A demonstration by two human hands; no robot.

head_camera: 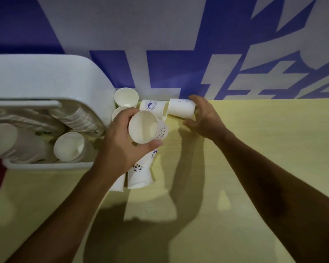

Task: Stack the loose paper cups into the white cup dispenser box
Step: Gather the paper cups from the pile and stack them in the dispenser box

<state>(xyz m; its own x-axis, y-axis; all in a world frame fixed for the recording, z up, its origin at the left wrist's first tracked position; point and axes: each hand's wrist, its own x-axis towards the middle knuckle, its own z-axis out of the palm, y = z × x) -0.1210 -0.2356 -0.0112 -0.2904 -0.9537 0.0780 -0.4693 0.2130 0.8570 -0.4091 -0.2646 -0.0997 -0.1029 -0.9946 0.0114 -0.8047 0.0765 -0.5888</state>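
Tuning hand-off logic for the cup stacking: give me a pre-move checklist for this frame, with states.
1. Left hand grip on the raised white paper cup: ok, fingers and thumb wrap it.
2. Right hand grip on the white paper cup lying by the wall: cannot tell; fingers arch over it, thumb looks apart.
3. White plastic dispenser box open: ok.
4. Stack of cups inside with its mouth exposed: ok.
5. Yellow table free of loose cups: not ok; a panda-print cup and others lie there.
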